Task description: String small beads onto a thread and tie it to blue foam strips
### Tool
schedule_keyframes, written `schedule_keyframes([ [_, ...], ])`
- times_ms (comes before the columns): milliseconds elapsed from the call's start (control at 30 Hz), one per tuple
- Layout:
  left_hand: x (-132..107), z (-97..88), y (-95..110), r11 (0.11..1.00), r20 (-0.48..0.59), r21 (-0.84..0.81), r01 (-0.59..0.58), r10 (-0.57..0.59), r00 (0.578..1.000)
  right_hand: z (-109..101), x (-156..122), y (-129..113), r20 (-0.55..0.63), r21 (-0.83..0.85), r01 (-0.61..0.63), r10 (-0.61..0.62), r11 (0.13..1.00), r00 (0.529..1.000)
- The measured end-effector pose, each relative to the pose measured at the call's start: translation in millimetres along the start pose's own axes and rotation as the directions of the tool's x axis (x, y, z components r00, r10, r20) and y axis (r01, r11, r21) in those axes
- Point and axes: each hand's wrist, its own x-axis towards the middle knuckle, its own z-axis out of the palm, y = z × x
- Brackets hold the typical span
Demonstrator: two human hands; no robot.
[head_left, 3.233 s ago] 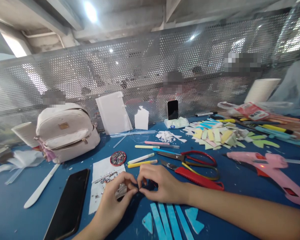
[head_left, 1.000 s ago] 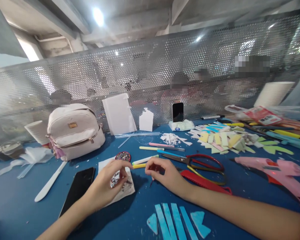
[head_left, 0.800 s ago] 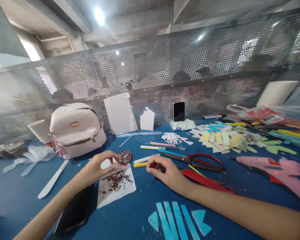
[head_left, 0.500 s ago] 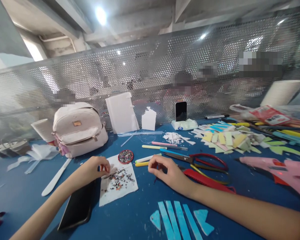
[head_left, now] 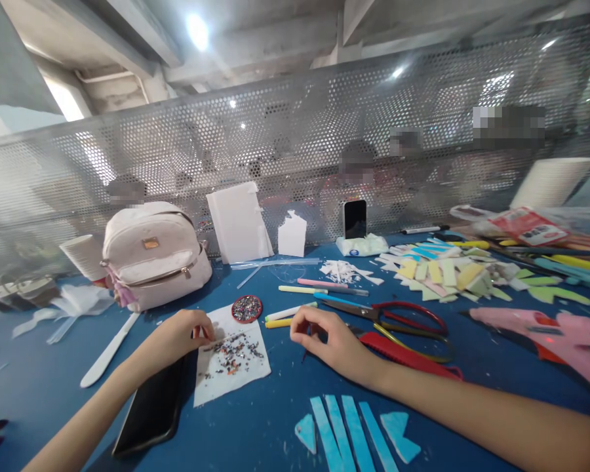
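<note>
- On the blue tabletop (head_left: pixel 39 393), seen from the head camera, the left hand (head_left: pixel 179 335) lies with its fingers curled down and their tips on the left edge of a white paper sheet (head_left: pixel 229 373).
- Whether those fingertips pinch anything I cannot tell.
- Loose sequins (head_left: pixel 232 345) are scattered over the upper half of that sheet. More fill a small round red dish (head_left: pixel 246 308) just beyond its far corner.
- The right hand (head_left: pixel 332 341) rests to the right of the sheet, apart from it. Its fingers are tucked in and thumb meets forefinger in a closed pinch, but whatever sits in the pinch is too small to make out.
- My reading is that sequins are being sorted or picked off the sheet. Lifting a single one would call for a fine fingertip pinch while the sheet is kept flat.
- A black phone (head_left: pixel 150 410) lies under the left wrist, touching the sheet's near-left edge, so a careless drag could nudge both.
- A yellow marker (head_left: pixel 279 322) and a white marker (head_left: pixel 291 311) lie between the dish and the right hand.
- Red-handled scissors (head_left: pixel 398 314) and a red cutter (head_left: pixel 403 354) crowd in just behind the right hand.
- Blue foam strips (head_left: pixel 354 436) sit nearest the viewer.
- A pink glue gun (head_left: pixel 545 331) and a heap of coloured foam offcuts (head_left: pixel 442 272) lie off to the right.
- A pale backpack (head_left: pixel 152 259) stands at the far left, against the perforated metal screen (head_left: pixel 295 151).
</note>
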Motion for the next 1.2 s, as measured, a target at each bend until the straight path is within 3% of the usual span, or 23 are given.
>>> schedule_keyframes([
  [133,-3,-4.1,7,0.999,0.036,-0.031,-0.023,0.024,0.999,0,0,2,-0.004,-0.006,0.002,-0.002,1.000,1.000],
  [400,-14,-13.0,27,0.979,0.258,-0.153,-0.134,0.170,0.951,0,0,0,0.001,-0.008,0.010,-0.010,1.000,1.000],
  [800,-17,-8.0,28,0.977,0.316,-0.164,-0.136,0.182,0.931,0,0,1,0.008,-0.024,0.006,-0.006,1.000,1.000],
  [900,-16,-9.5,40,0.964,0.221,-0.213,-0.159,0.206,0.953,0,0,1,-0.002,-0.025,0.011,-0.011,1.000,1.000],
  [1000,-12,3.7,59,0.874,-0.121,-0.434,-0.219,0.185,0.975,1,-1,1,-0.029,-0.015,0.020,-0.021,1.000,0.999],
  [1067,-9,23.3,72,0.748,-0.339,-0.610,-0.260,0.050,0.939,1,-2,2,-0.054,0.001,0.033,-0.033,0.999,0.998],
  [1133,-7,47.0,82,0.683,-0.404,-0.689,-0.244,-0.082,0.911,1,-3,2,-0.079,0.015,0.049,-0.048,0.999,0.996],
  [1200,-7,68.2,89,0.634,-0.362,-0.748,-0.195,-0.144,0.921,0,-5,0,-0.097,0.016,0.066,-0.064,0.998,0.993],
])
